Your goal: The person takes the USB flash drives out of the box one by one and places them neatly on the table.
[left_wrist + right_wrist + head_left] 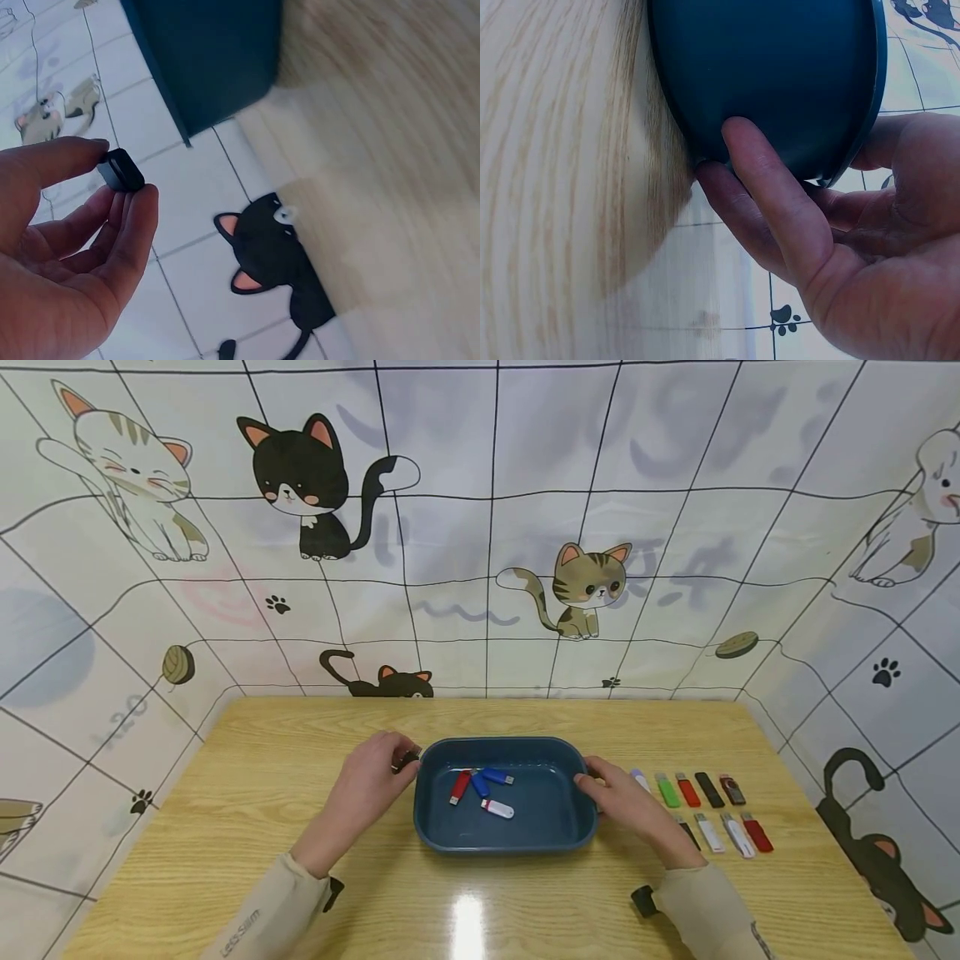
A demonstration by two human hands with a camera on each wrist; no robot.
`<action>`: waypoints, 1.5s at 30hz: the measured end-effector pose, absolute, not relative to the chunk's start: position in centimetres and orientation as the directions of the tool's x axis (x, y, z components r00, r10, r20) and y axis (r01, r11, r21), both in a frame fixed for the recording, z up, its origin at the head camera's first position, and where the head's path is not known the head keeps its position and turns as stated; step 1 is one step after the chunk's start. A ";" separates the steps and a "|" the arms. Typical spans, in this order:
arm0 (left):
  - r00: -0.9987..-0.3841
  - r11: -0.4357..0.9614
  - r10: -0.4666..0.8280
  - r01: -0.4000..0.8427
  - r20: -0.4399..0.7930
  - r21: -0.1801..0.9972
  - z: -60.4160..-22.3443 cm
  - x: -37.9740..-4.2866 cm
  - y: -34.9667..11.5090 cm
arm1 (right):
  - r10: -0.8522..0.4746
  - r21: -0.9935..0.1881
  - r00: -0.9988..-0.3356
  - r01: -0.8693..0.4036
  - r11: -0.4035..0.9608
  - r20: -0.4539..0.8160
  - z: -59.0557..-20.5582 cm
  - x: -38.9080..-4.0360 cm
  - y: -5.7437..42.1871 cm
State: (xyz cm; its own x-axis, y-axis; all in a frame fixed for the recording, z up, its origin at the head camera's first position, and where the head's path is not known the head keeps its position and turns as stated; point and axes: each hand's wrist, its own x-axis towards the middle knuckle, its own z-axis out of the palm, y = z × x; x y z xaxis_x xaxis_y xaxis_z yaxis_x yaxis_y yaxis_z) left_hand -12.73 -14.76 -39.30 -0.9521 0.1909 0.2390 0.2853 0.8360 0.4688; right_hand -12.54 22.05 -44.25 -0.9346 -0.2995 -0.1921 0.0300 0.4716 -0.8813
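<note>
A dark blue rectangular bin [540,814] stands on the table between the hands. Inside it lie a red USB stick [459,787], two blue USB sticks [480,786] and a white USB stick [498,809] with a red end. Just outside the bin's left rim, my left hand [372,778] pinches a small black USB stick [121,171] between thumb and fingers. At the opposite end my right hand [628,799] holds the bin, thumb over the rim and fingers [769,176] against the outer wall.
To the right of the bin, two rows of USB sticks lie on the wooden table [285,752], among them a green one [667,791], a black one [708,789] and a dark red one [757,833]. A cat-patterned wall covering [450,543] rises behind and on both sides.
</note>
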 end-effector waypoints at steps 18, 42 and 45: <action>-0.985 0.877 0.136 0.168 0.104 0.450 -42.3 -12.5 -19.8 | -0.327 -0.895 -0.927 0.018 0.445 -0.182 -44.2 -12.5 22.1; -0.992 0.910 0.108 0.071 -0.067 0.409 -44.4 -12.4 -22.1 | -0.288 -0.879 -0.937 0.037 0.475 -0.195 -44.4 -12.7 22.2; -0.992 0.909 0.113 0.077 -0.064 0.411 -44.4 -12.5 -22.1 | -0.289 -0.880 -0.937 0.038 0.474 -0.196 -44.4 -12.7 22.2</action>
State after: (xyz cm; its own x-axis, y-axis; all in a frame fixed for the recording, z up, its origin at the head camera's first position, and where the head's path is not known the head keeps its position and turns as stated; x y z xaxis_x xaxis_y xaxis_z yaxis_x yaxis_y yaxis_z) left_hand -12.45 -22.13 -44.43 -0.9916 0.1129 -0.0637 0.0771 0.9086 0.4106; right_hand -12.72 22.23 -44.37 -0.9370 -0.2889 -0.1962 0.0382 0.4738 -0.8798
